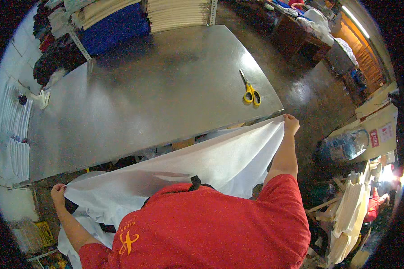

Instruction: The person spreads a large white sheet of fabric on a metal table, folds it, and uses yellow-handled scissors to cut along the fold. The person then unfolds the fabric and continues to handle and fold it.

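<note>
A wide white cloth hangs stretched between my two hands along the near side of the metal table. My left hand pinches one corner at the lower left, just off the table's near left corner. At the other end, my right hand grips the opposite corner, close to the table's right corner. The cloth's upper edge runs taut and slopes up to the right, while its lower part falls in folds and is partly hidden behind my red shirt. Yellow-handled scissors lie on the tabletop, left of and beyond my right hand.
The metal table spreads out ahead of me. Cream folded fabric and a blue stack stand at its far edge. White stacks are at the left. A large clear bottle and pale panels stand at right.
</note>
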A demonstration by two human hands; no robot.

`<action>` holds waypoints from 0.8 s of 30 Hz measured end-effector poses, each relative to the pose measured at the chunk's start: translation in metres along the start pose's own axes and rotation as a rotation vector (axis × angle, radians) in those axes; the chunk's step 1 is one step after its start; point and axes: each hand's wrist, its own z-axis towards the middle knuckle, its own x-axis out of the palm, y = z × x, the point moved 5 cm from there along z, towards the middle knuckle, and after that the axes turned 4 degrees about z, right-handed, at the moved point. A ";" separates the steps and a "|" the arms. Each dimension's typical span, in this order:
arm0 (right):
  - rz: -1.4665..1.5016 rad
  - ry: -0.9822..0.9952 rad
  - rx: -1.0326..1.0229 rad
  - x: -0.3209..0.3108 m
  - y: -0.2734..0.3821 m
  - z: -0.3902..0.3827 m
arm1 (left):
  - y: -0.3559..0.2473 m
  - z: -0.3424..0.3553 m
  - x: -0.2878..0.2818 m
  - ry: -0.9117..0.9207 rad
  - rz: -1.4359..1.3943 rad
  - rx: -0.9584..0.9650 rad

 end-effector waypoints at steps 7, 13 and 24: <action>0.236 0.033 0.012 0.047 -0.045 0.036 | -0.010 -0.026 0.017 -0.069 -0.011 0.132; 1.108 0.450 0.297 0.079 -0.097 0.063 | -0.031 -0.021 0.041 -0.182 0.243 0.018; 0.108 0.223 0.029 0.057 -0.081 0.084 | -0.087 -0.006 0.080 -0.248 0.525 -0.147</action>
